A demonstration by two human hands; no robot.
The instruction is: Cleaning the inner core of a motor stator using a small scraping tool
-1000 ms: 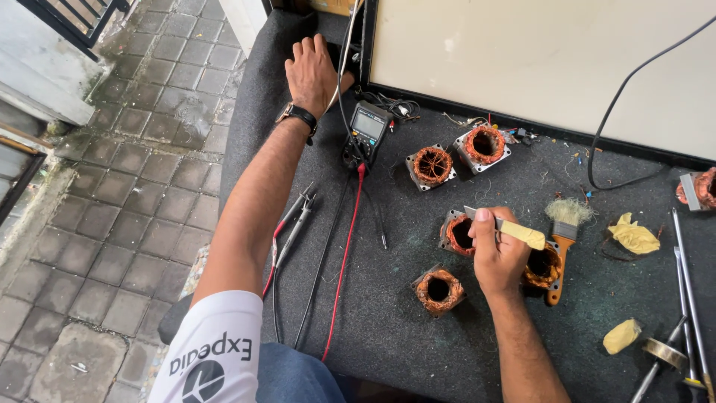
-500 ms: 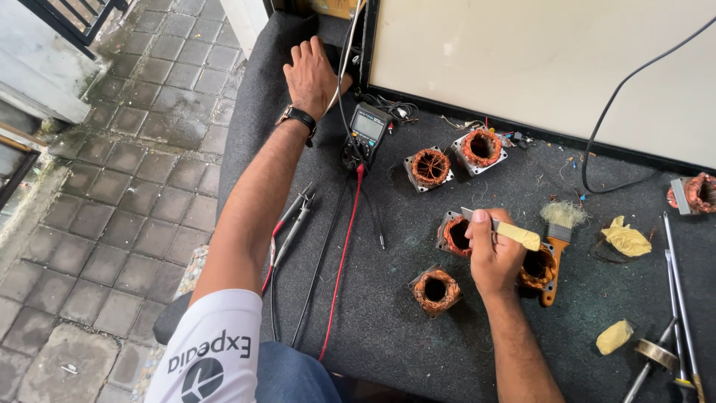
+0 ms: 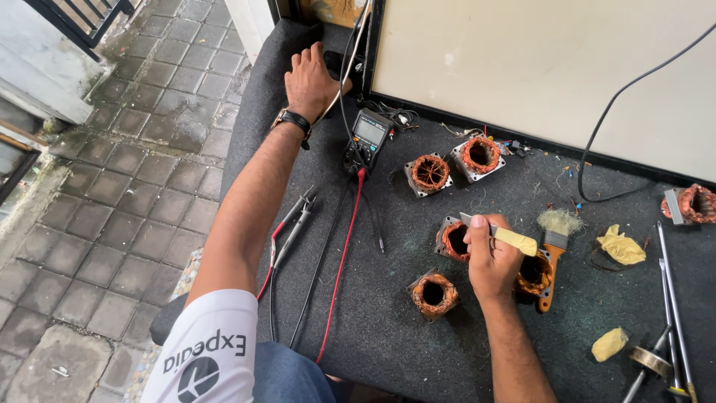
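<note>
Nearest me, at about five o'clock, my right hand [image 3: 492, 263] is closed into a fist around a flat metal tool with a taped handle [image 3: 498, 233]. The blade end points left, toward the copper-wound motor coil [image 3: 453, 240] just beside the knuckles at nine o'clock of the hand. Compared with a second ago, that hand has barely shifted; the tool sits at the same angle and the coil has not moved, so I judge the work on that coil as paused or only just starting.

Just below, at seven o'clock of the hand, another coil [image 3: 434, 293] lies apart, untouched. A brush [image 3: 553, 246] rests to the right, partly behind my fist.

Further out, red and black probe leads [image 3: 339, 261] run across the dark mat [image 3: 388, 351] up to the meter [image 3: 368, 138].

Farthest, at eleven o'clock, my left hand [image 3: 310, 82] lies spread, fingers open, flat on the mat's edge, holding nothing. It too is where it was before, bracing me.
</note>
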